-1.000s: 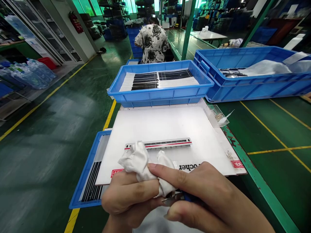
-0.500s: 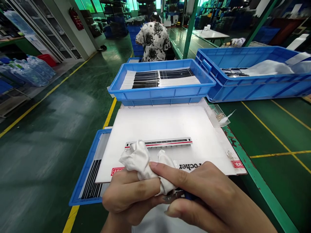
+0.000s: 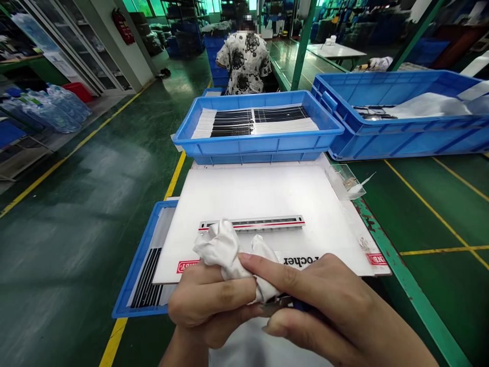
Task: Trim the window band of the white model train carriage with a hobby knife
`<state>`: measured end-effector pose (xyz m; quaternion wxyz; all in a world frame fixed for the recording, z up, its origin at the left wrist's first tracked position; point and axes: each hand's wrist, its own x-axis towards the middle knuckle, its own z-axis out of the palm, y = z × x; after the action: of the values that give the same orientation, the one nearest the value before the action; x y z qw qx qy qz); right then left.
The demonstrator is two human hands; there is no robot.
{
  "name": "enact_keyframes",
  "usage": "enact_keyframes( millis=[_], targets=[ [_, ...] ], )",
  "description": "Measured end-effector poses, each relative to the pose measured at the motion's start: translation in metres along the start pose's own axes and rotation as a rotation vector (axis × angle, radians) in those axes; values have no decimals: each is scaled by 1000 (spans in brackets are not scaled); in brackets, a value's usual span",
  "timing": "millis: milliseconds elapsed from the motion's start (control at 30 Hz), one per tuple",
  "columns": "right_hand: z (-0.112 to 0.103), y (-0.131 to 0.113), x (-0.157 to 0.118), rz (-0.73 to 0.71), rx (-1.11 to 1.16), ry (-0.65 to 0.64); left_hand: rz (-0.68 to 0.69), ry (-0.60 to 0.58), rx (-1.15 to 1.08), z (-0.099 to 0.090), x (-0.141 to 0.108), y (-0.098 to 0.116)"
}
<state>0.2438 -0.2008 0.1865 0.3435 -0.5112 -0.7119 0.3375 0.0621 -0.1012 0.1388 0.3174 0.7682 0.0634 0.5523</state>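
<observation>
**A:** What are the hands busy with?

**B:** The person seems to be wiping a blue-handled metal piece (image 3: 278, 304) with a white cloth (image 3: 223, 247), going by how the cloth bunches around its metal end. Fingers and cloth hide most of the piece, so its exact kind can't be told.

**A:** How do the hands stand?

**B:** Close together, both clamped on the work. The left hand (image 3: 210, 300) curls round the cloth, while the right hand (image 3: 321, 306) comes in from the other side, its forefinger pressed over the cloth and its lower fingers around the blue handle.

**A:** Where is it all?

**B:** Take the white board (image 3: 248, 196) as the landmark. The work is held above its near part, and the cloth blocks the view of the left end of a red-striped metal strip (image 3: 252, 224) lying on the board. Just past the far edge sits a blue tray (image 3: 255, 145) of black-and-white strips (image 3: 254, 122). Another blue tray (image 3: 143, 270) lies under the board's left side.

**A:** What does the next move call for?

**B:** My read is that the cloth must come away from the metal end, freeing the piece. The strip on the board lies within easy reach of both hands.
</observation>
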Motion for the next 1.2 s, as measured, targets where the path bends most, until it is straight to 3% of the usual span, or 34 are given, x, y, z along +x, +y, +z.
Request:
enact_keyframes(
  millis=[1200],
  targets=[
    [4, 6, 1, -108, 20, 101, -22, -44, 1, 0, -7, -1]
  ],
)
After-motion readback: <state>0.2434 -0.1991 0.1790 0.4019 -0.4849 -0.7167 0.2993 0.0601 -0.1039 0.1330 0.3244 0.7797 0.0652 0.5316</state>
